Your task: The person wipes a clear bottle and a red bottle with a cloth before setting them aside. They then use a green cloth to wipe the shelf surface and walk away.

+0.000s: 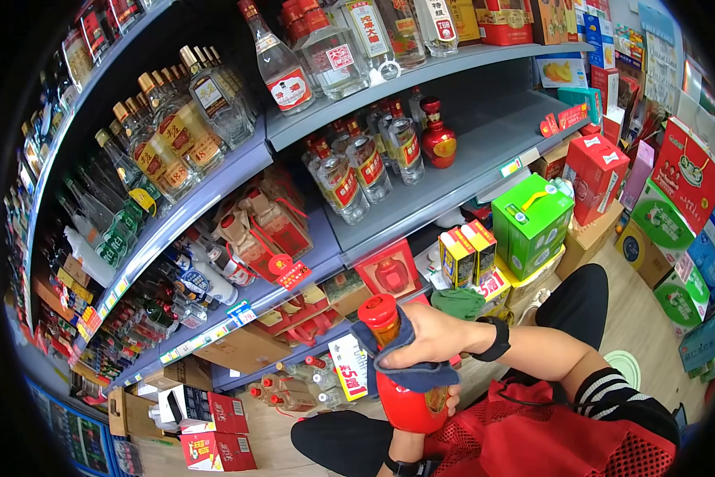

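Between supermarket-style shelving and a person's lap, where two bent knees spread apart, a red bottle (pixel 405 407) is held tilted, its red cap (pixel 378 310) pointing up toward the shelves. The right hand (pixel 435 334), with a black band (pixel 498 339) at the wrist, is curled around the bottle's upper part through a dark blue cloth (pixel 426 375), the thumb pressed along the fabric. The left hand (pixel 409 443) is mostly hidden behind the lower body; its fingers appear at the bottle's far side, wrapped closely around it. The person wears a red mesh vest (pixel 532 437). Beyond the hands, a grey shelf (pixel 489 131) carries clear bottles and a red gourd-shaped bottle (pixel 439 137). Below that shelf, a green cloth (pixel 458 304) lies near yellow-and-black boxes (pixel 462 256), with a bright green carton (pixel 532 226) just beside them. Red-and-white boxes (pixel 216 451) stand on the floor at lower left.
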### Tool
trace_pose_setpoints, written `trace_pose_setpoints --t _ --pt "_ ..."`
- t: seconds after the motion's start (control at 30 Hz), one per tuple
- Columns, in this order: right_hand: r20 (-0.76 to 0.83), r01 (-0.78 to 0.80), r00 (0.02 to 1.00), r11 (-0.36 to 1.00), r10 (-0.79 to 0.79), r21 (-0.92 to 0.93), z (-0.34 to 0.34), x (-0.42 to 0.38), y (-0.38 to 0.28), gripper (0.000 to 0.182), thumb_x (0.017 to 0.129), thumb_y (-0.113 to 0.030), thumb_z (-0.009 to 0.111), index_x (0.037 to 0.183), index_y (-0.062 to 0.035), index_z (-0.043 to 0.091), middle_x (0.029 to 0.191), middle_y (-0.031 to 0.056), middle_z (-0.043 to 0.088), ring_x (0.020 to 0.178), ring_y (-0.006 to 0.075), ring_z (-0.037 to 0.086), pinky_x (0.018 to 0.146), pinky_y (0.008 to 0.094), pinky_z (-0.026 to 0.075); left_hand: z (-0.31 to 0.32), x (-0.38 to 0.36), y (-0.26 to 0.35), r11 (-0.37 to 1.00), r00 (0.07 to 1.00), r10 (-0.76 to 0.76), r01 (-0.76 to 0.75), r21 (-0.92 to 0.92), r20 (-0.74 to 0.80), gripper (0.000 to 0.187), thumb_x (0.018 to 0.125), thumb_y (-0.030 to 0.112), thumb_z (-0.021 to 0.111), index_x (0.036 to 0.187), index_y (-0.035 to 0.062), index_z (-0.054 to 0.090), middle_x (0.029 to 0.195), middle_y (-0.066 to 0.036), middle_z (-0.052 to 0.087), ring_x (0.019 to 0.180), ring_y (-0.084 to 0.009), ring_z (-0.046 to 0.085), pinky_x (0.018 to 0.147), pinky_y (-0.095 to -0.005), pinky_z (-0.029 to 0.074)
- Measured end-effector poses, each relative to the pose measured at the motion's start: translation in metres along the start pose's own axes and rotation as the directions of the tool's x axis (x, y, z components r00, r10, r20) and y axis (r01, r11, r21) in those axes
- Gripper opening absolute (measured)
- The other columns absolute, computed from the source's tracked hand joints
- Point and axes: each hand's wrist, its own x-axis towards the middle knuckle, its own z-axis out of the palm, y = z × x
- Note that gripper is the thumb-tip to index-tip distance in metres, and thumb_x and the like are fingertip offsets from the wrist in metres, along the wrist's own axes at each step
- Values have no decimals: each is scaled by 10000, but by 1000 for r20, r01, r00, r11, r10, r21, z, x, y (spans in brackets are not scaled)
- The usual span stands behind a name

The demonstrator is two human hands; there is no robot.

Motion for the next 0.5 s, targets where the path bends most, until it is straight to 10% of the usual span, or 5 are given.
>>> trace_pose_setpoints --t 0.13,0.27,0.4,0.5 --pt "-211 13 978 999 -7 31 14 -1 7 452 796 -181 681 1175 -26 490 1001 42 608 903 109 559 828 279 451 9 3 -9 957 962 271 -272 96 22 662 867 552 428 1253 14 411 1089 -181 504 871 -325 560 701 -446 516" --pt "-264 34 963 958 44 284 21 -13 28 528 908 -193 549 1354 -14 330 1253 81 499 1139 159 483 962 313 397 20 0 -6 514 593 801 -616 597 -78 659 899 563 393 1350 86 345 1315 -106 454 1147 -281 498 935 -463 435" --pt "-285 5 953 935 103 356 30 -34 48 611 961 -255 453 1442 -27 152 1370 101 396 1243 179 403 1002 318 364 59 6 -10 328 515 853 -655 681 85 655 919 540 376 1387 88 295 1352 -101 427 1195 -267 464 1011 -426 375" --pt "-344 64 939 984 -2 169 42 -54 45 557 954 -209 448 1418 -14 208 1135 65 507 1016 123 486 878 272 407 73 10 -10 248 449 882 -699 671 143 637 928 526 372 1383 86 300 1348 -104 434 1190 -268 468 1008 -423 378"
